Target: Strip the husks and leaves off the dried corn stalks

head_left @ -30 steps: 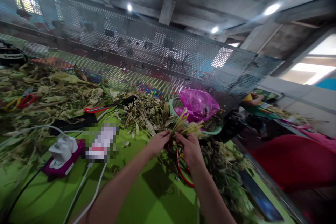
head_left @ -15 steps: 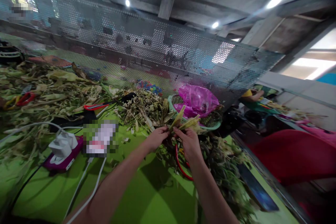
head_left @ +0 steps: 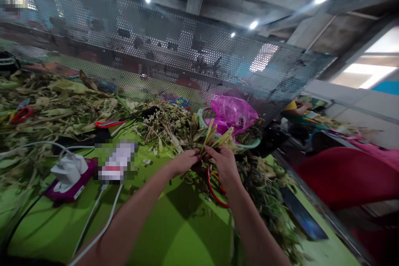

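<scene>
Both hands work at 12 o'clock over the green table (head_left: 174, 232). The left hand (head_left: 183, 161) is pinched closed on the base of the bunch of yellow-green stalks (head_left: 218, 138). The right hand (head_left: 225, 164) is curled onto it from 3 o'clock, tips fanning toward 12.

We judge it best to grip low, keep the stalks aligned, and mind the red-handled cutter (head_left: 213, 191) at 6 o'clock from the right hand.

Count: one bunch, two hands, three cutters including the second cutter (head_left: 109, 123) and third cutter (head_left: 21, 114), one basket (head_left: 252, 144), one pink bag (head_left: 232, 113).
</scene>
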